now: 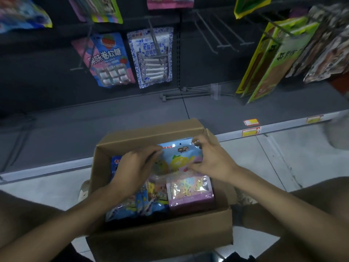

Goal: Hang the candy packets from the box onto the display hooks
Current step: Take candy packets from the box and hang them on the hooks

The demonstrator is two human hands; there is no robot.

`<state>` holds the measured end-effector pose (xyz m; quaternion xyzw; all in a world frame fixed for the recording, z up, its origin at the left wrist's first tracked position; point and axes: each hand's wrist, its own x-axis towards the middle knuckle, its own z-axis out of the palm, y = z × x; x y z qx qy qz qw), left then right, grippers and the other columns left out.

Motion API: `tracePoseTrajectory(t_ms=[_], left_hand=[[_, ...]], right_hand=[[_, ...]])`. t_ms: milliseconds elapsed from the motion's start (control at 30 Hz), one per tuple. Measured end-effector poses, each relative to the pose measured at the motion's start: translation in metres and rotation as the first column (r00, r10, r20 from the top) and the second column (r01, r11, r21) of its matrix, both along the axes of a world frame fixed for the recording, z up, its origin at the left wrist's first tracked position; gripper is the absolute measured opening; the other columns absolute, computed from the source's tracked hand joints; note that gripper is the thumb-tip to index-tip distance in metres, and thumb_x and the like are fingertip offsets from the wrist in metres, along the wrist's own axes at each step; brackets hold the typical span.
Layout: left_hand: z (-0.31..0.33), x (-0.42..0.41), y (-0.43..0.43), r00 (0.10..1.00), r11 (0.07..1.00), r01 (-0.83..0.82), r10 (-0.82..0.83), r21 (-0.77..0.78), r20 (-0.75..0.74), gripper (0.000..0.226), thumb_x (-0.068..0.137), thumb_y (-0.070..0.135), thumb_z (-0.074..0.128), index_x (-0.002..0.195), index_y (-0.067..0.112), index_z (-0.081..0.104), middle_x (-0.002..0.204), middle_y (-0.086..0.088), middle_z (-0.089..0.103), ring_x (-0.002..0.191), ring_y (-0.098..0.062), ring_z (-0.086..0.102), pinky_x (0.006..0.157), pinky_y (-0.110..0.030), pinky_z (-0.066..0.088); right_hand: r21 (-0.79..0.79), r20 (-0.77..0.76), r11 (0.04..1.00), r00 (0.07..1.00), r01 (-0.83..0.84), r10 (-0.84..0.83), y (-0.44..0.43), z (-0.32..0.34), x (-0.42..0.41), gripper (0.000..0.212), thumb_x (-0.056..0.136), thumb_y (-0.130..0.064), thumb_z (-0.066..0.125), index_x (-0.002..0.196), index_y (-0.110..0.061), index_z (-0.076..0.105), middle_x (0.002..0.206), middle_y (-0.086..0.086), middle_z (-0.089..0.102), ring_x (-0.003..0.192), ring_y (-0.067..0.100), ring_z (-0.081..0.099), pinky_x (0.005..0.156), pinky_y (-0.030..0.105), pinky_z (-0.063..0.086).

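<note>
An open cardboard box [160, 237] sits on the floor in front of me, filled with several candy packets. Both hands are inside it. A light-blue packet with yellow cartoon figures [179, 157] lies on top of the stack; my left hand [136, 167] grips its left edge and my right hand [209, 159] pinches its right top corner. Beneath it lie a pink holographic packet [190, 191] and blue packets [136, 207]. Empty display hooks [213, 35] stick out of the dark back panel above.
A blue-pink packet [109, 59] and a blue-white patterned packet [153, 57] hang on hooks at the left. Green-yellow packets [273, 59] hang at the right. A loose hook [188, 94] lies on the dark bottom shelf, whose edge carries price tags [251, 129].
</note>
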<state>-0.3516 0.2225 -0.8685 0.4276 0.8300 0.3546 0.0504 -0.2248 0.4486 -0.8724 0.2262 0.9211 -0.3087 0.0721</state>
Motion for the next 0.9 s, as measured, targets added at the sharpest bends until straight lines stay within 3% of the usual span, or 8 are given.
tracePoseTrajectory(t_ms=[167,233,300,367,467,567,700,900], left_hand=[[0.019,-0.024,-0.009,0.993,0.996,0.056,-0.048,0.072,-0.105,0.034,0.106,0.042,0.05,0.114,0.019,0.074,0.103,0.011,0.077,0.088,-0.01,0.074,0.072,-0.038,0.059],[0.023,-0.04,-0.01,0.999,0.993,-0.001,0.005,0.118,-0.035,0.026,0.104,0.043,0.06,0.117,0.025,0.075,0.106,0.018,0.077,0.092,-0.003,0.073,0.078,-0.037,0.06],[0.026,-0.052,-0.011,0.984,0.976,-0.125,0.098,0.179,0.149,0.033,0.097,0.044,0.073,0.129,0.033,0.069,0.101,0.018,0.079,0.092,-0.002,0.075,0.082,-0.033,0.061],[0.029,-0.054,-0.01,0.894,0.916,-0.29,0.155,0.279,0.42,0.054,0.089,0.035,0.083,0.139,0.032,0.062,0.094,0.008,0.08,0.088,-0.012,0.077,0.081,-0.032,0.06],[0.031,-0.047,-0.006,0.737,0.799,-0.512,0.218,0.317,0.64,0.072,0.082,0.039,0.086,0.146,0.029,0.054,0.086,0.004,0.075,0.084,-0.01,0.074,0.075,-0.028,0.057],[0.026,-0.04,-0.004,0.55,0.762,-0.596,0.156,0.254,0.821,0.085,0.08,0.045,0.083,0.154,0.029,0.044,0.107,0.006,0.078,0.1,-0.016,0.077,0.09,-0.041,0.06],[0.02,-0.021,-0.004,0.322,0.855,-0.477,-0.045,0.203,0.946,0.054,0.081,0.033,0.083,0.128,0.007,0.071,0.118,-0.013,0.078,0.11,-0.038,0.075,0.098,-0.052,0.058],[0.023,-0.032,-0.014,0.422,0.918,-0.376,0.05,0.125,0.905,0.04,0.074,0.003,0.091,0.111,0.003,0.078,0.108,-0.014,0.08,0.101,-0.034,0.078,0.095,-0.053,0.061]], right_hand=[[-0.382,-0.074,0.921,0.991,0.075,-0.112,-0.007,-0.015,-0.007,0.033,0.075,-0.045,0.083,0.102,-0.026,0.082,0.098,-0.006,0.081,0.093,0.019,0.077,0.085,0.057,0.061],[-0.465,-0.121,0.879,0.975,0.109,-0.185,-0.008,-0.017,-0.011,0.017,0.081,-0.036,0.085,0.093,-0.024,0.084,0.092,-0.001,0.082,0.091,0.029,0.078,0.084,0.062,0.059],[-0.503,-0.15,0.853,0.959,0.137,-0.242,-0.009,-0.014,-0.016,0.032,0.075,-0.056,0.086,0.09,-0.029,0.084,0.09,0.001,0.082,0.092,0.031,0.078,0.086,0.062,0.059],[-0.524,-0.158,0.837,0.947,0.161,-0.281,-0.008,-0.008,-0.02,0.043,0.07,-0.068,0.084,0.094,-0.032,0.084,0.091,-0.001,0.082,0.092,0.026,0.079,0.09,0.059,0.059],[-0.652,-0.173,0.74,0.918,0.166,-0.358,-0.006,0.002,-0.026,0.014,0.089,-0.025,0.083,0.098,-0.014,0.082,0.088,0.0,0.082,0.083,0.018,0.079,0.087,0.05,0.061],[-0.784,-0.173,0.607,0.893,0.13,-0.415,-0.008,0.012,-0.03,0.014,0.096,-0.012,0.072,0.106,-0.003,0.078,0.097,0.01,0.081,0.086,0.024,0.077,0.078,0.039,0.062],[-0.897,-0.091,0.427,0.899,0.112,-0.429,-0.012,0.023,-0.041,0.014,0.098,-0.016,0.069,0.102,-0.005,0.077,0.093,0.009,0.078,0.078,0.02,0.074,0.067,0.03,0.059],[-0.913,-0.116,0.401,0.901,0.068,-0.418,-0.023,0.042,-0.059,0.015,0.097,-0.015,0.07,0.101,0.001,0.071,0.082,0.006,0.073,0.064,0.013,0.07,0.055,0.026,0.056]])
